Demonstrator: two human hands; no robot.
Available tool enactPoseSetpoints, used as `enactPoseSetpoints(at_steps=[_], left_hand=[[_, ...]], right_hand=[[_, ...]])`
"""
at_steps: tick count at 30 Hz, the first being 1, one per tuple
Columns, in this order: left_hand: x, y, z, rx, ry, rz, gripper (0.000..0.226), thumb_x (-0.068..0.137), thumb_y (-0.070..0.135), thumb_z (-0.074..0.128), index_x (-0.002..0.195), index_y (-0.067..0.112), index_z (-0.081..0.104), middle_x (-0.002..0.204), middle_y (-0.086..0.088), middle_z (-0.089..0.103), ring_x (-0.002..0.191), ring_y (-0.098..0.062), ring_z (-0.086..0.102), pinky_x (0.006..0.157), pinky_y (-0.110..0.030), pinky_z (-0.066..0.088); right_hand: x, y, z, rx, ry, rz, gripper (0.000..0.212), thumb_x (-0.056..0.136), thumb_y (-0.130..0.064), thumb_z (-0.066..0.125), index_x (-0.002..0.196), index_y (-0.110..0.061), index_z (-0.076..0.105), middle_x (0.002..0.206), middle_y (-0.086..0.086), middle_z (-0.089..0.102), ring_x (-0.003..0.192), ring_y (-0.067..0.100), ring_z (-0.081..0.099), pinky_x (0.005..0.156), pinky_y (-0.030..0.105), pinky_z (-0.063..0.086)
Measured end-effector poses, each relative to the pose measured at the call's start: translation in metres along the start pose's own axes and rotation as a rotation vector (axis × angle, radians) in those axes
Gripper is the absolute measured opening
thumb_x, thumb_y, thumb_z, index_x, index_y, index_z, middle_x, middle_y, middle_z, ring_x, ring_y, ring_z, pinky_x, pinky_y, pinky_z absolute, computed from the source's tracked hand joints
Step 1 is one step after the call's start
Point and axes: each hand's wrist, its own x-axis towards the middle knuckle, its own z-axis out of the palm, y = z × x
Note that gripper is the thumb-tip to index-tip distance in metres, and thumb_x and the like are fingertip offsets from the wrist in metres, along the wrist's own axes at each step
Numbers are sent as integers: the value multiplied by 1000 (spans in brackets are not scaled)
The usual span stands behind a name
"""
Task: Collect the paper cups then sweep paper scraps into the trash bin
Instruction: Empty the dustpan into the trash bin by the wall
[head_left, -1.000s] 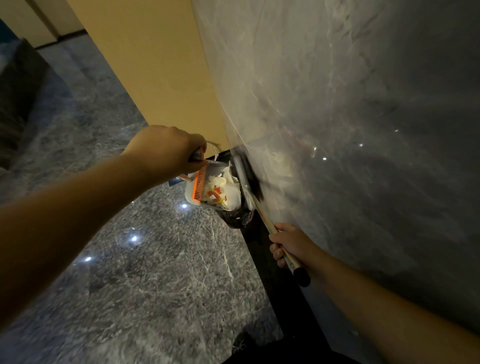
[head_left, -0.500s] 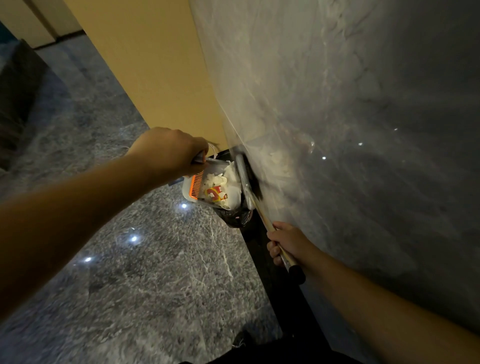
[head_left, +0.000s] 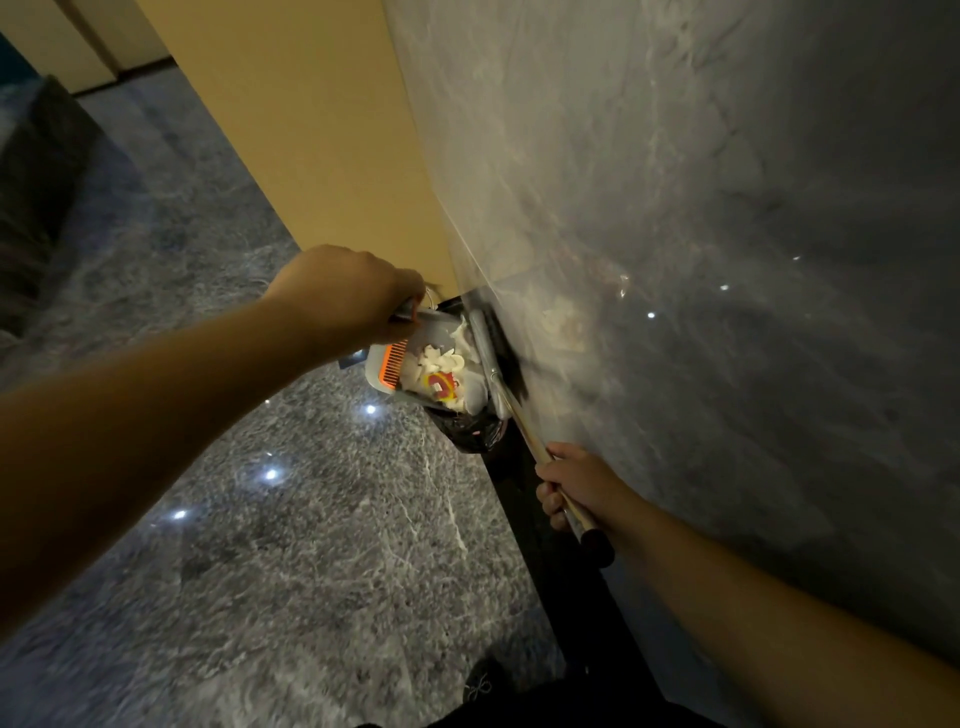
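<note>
Dim light, head view looking down along a grey marble wall (head_left: 675, 260). Left hand (head_left: 348, 296) is a closed fist, fingers curled round the handle of a pale dustpan (head_left: 384, 387), which is tipped over the mouth of the trash bin (head_left: 467, 431). The bin is lined with a black bag and stands on the floor against the wall's base. The dustpan carries an orange comb strip (head_left: 392, 364) along its edge.

White paper scraps (head_left: 441, 358) lie heaped in the pan and at the bin's opening; among them a crumpled paper cup (head_left: 441, 384) with red and yellow print. Whether the cup sits in the pan or already in the bag is hard to tell.

Right hand (head_left: 576, 486) grips the broom handle (head_left: 530, 436) near its dark end cap, fingers wrapped fully round the stick. Broom head (head_left: 498, 358) lies between the bin and the wall, bristles dark and pressed against the marble.

Glossy grey marble floor (head_left: 311, 545) shows reflected ceiling lights. A tan wall panel (head_left: 311, 130) stands behind the bin. A dark shoe (head_left: 483, 686) is at the bottom edge.
</note>
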Motion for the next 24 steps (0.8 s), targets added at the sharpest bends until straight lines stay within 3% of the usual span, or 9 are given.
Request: enactPoseSetpoints(at_steps=[3,11,16,24], left_hand=[[0,-8,0,0,19,-5,23,91,47,59,102,27,62,82,1,67,68,-21,59,47,-21,22],[3,-17,1,-60,29,-61,26,91,46,58,102,23,61,77,-2,65,64,-22,57,52,-24,36],[5,-15,1,-22,12,-38,25,91,45,59,102,24,61,78,-1,65,63,-19,55,50,-22,30],[9,-20,-8,-50,-6,-72,28,91,47,59,104,22,62,82,-4,66,70,-23,59,56,-26,39]], right_hand=[[0,1,-1,9,4,3,56,98,-6,44,149,-19,24,59,8,46,37,8,41,37,20,35],[-1,5,1,-45,-3,5,48,97,-5,44,142,-18,32,60,9,45,37,10,41,39,20,34],[0,7,1,-81,-7,0,52,96,-5,45,144,-20,31,58,8,46,39,10,41,41,22,34],[5,6,0,-36,-9,16,53,97,-5,44,145,-21,28,62,9,45,36,9,41,39,19,34]])
